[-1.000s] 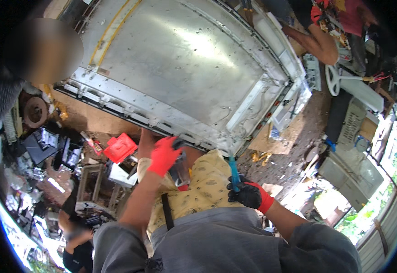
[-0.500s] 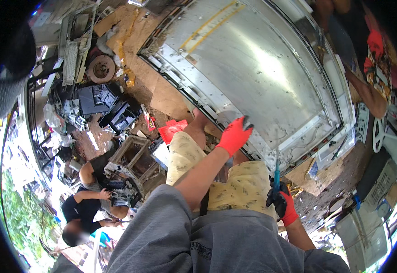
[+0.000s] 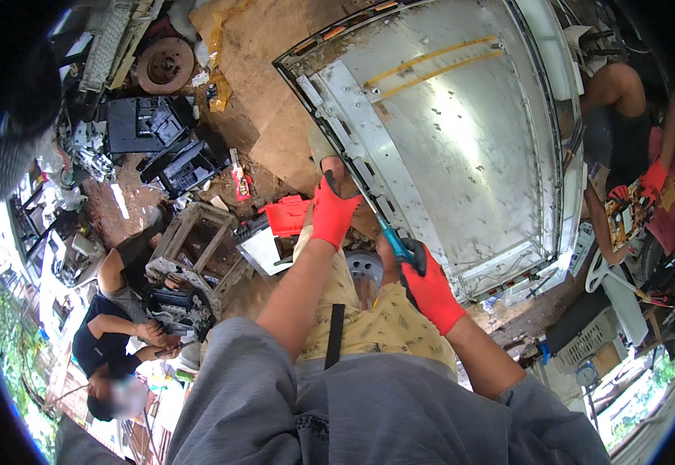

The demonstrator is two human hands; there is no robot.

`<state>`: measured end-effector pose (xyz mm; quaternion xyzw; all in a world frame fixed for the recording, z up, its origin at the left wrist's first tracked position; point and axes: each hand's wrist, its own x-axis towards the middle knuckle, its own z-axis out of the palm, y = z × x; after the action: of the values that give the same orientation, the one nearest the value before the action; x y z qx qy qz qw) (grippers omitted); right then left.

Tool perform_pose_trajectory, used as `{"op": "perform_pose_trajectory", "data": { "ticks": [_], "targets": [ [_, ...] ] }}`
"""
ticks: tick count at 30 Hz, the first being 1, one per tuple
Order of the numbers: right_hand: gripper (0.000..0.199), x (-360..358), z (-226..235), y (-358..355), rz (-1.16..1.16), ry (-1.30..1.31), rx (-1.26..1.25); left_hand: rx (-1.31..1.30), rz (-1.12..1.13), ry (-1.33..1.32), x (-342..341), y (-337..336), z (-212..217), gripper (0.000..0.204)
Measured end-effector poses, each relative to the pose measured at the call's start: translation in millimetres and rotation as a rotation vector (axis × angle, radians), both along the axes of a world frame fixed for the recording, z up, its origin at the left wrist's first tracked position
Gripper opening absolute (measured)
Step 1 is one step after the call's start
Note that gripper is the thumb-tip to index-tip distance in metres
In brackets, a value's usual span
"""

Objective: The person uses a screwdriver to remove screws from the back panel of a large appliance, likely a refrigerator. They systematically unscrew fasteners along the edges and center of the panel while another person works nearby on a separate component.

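Note:
A large metal-backed flat panel point(image 3: 461, 147) with a dark frame lies propped before me, its near left edge by my knees. My left hand point(image 3: 335, 211), in a red glove with black fingertips, is closed at that edge; its fingers are partly hidden. My right hand point(image 3: 432, 288), gloved the same way, grips a screwdriver point(image 3: 392, 239) by its teal handle. The screwdriver's shaft slants up and left along the panel's frame, toward my left hand. Whether its tip touches the frame I cannot tell.
A red plastic case point(image 3: 287, 215) stands left of my knees, near a wooden frame stool point(image 3: 190, 248). Black plastic parts point(image 3: 186, 167) litter the ground. One person point(image 3: 113, 333) handles parts at lower left; another with red gloves point(image 3: 653, 180) holds a circuit board at right.
My right hand has brought the screwdriver up and left to the panel's edge. My left hand has shifted left and closed at the rim. The view has turned, so the panel appears farther right.

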<state>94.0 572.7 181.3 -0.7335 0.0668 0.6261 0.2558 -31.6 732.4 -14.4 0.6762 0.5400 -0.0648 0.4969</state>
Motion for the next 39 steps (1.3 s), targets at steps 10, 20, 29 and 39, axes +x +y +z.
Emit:
{"op": "perform_pose_trajectory", "data": {
  "ticks": [10,20,29,39],
  "targets": [
    [0.035,18.5,-1.8,39.6,-0.259,-0.022,-0.003,-0.198,-0.154,0.052,-16.6,97.5,8.7,0.078],
    [0.042,39.6,-18.2,93.9,0.191,-0.29,0.155,-0.137,-0.236,0.066,24.3,121.8,17.8,0.092],
    [0.048,23.1,-42.1,140.8,0.38,-0.355,0.108,-0.201,0.054,0.105,29.0,95.6,-32.4,0.095],
    [0.046,22.7,-48.1,151.7,0.461,-0.38,0.004,-0.355,0.304,-0.114,34.3,80.5,-41.2,0.063]
  ]
}}
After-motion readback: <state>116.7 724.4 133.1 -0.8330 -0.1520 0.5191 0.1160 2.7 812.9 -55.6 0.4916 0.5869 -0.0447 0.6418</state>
